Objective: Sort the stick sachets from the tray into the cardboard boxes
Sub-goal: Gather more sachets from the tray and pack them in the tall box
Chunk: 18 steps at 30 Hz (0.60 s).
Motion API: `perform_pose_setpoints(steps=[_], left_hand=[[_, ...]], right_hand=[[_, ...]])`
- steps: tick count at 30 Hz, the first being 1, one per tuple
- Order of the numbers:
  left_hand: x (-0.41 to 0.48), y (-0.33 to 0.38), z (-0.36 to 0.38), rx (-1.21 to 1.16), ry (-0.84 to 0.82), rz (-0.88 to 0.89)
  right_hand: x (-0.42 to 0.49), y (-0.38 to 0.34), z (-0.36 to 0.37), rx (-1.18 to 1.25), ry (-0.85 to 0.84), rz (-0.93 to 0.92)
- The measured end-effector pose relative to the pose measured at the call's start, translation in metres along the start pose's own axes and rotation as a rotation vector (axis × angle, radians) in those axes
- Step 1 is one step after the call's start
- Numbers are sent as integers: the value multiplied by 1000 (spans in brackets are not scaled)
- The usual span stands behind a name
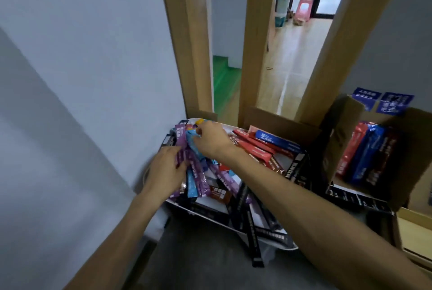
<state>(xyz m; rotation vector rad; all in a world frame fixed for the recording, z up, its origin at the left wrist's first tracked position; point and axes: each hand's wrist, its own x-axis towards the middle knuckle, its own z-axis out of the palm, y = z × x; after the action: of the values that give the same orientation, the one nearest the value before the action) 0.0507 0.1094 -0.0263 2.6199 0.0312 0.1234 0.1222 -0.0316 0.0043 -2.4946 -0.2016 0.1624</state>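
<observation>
A white tray (236,222) low in the middle holds a heap of stick sachets in purple, light blue, red, black and brown. My left hand (163,173) grips a bunch of purple sachets (181,149) at the tray's left side. My right hand (211,141) reaches across from the right and pinches a light blue sachet (192,140) near the tray's far left corner. Red sachets (254,147) and a dark blue sachet (275,141) lie at the tray's far right. An open cardboard box (413,149) to the right holds upright red, blue and dark sachets (364,156).
A grey wall runs along the left, close to the tray. Wooden door posts (187,44) stand behind it, with a doorway to a lit room beyond. A black sachet (253,243) hangs over the tray's near edge. Another box edge (413,231) shows at lower right.
</observation>
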Motion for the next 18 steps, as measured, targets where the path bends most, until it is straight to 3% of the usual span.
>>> perform_pose_setpoints(steps=[7, 16, 18], left_hand=[[-25, -18, -6, -73, 139, -95], [-25, -23, -6, -42, 91, -176], [-24, -24, -6, -90, 91, -181]], right_hand=[[33, -25, 18, -233, -138, 8], [36, -18, -12, 162, -38, 174], [30, -9, -17, 398, -40, 200]])
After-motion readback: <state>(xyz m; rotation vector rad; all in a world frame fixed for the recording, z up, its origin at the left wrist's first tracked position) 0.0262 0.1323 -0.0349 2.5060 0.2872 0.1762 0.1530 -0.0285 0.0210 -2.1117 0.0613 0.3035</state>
